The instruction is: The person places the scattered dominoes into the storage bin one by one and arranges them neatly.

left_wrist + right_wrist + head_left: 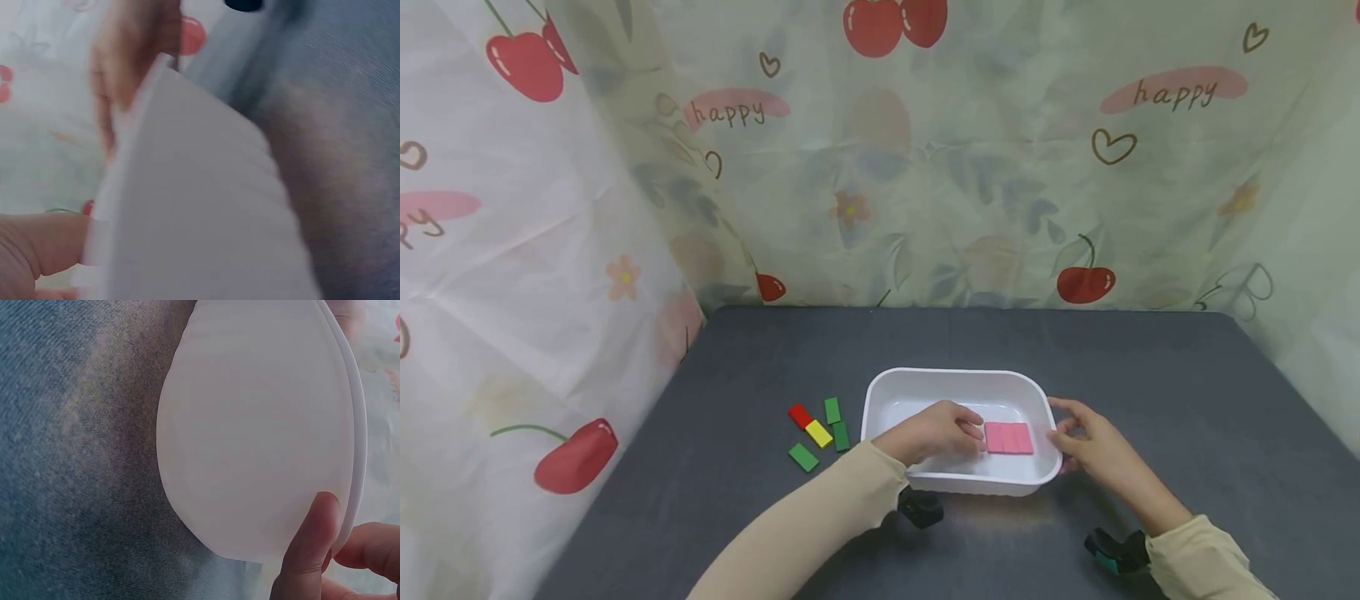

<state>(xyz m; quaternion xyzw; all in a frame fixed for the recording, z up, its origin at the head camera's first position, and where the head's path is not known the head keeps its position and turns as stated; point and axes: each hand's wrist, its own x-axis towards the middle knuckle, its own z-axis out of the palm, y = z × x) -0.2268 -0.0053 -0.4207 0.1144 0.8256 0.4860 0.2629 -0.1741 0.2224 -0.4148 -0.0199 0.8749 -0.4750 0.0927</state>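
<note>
A white plastic tray (955,379) with a raised rim stands on the dark table. Inside it, toward the right, several pink tiles (1009,438) lie flat side by side. My left hand (936,433) reaches over the near-left wall into the tray. Its loosely bent fingers are beside the left edge of the pink tiles, and I see nothing held between them. At the tray's right end my right hand (1093,446) pinches the rim. In the right wrist view the thumb (312,537) presses the outer wall, with another finger on the rim's other side.
Left of the tray lie several green tiles (803,457), a red tile (801,415) and a yellow tile (818,433). Dark cloth covers the table (790,342). A cherry-patterned curtain (925,183) hangs behind and at the sides.
</note>
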